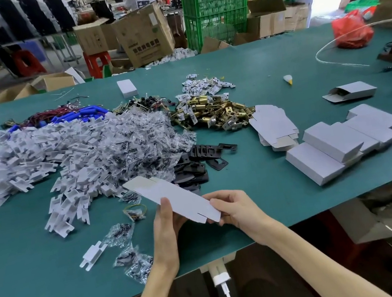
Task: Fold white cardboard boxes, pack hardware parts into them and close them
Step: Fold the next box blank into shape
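left hand (165, 220) and right hand (233, 209) each grip the near end of a flat box blank (172, 196), not yet folded, at 6 o'clock. closed boxes (339, 145) lie at 3 o'clock; brass latches (214, 111) at 1 o'clock await packing.

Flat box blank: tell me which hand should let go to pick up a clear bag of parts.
Left. The left hand holds the box blank right beside the loose clear bags; the right hand pinches the blank's other edge, farther from them.
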